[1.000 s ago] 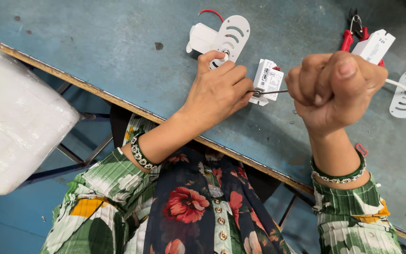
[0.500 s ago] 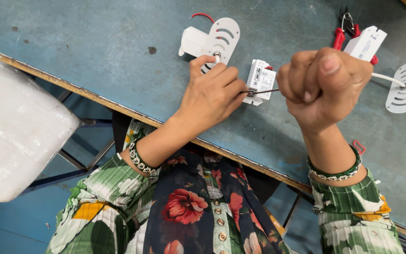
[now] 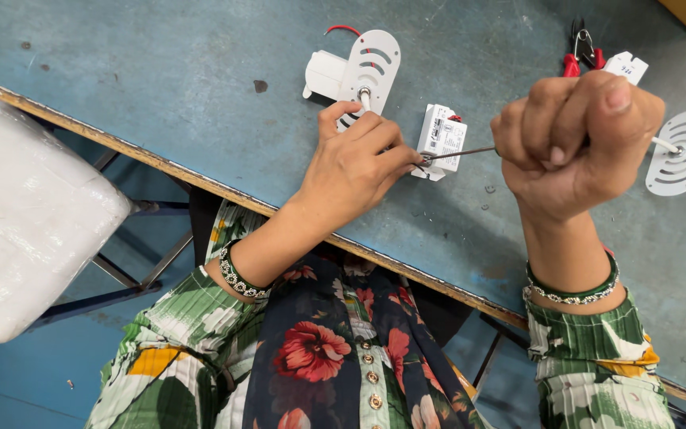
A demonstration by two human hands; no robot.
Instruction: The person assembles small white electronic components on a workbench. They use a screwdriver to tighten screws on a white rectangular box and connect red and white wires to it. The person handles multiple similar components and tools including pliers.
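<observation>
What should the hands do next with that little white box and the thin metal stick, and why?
Probably keep the left hand pinching the small white box steady while the right hand turns the thin metal tool. The tool's tip sits at the box's edge, right by the left fingertips, and the right hand is fisted around its handle, so a slip could poke them.

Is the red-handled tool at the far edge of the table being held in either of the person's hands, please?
No: the red-handled tool lies alone on the blue table, while the right hand grips a thin metal shaft.

Module (image 3: 441,140) on table (image 3: 160,87), between 2 brackets (image 3: 368,70)
</observation>
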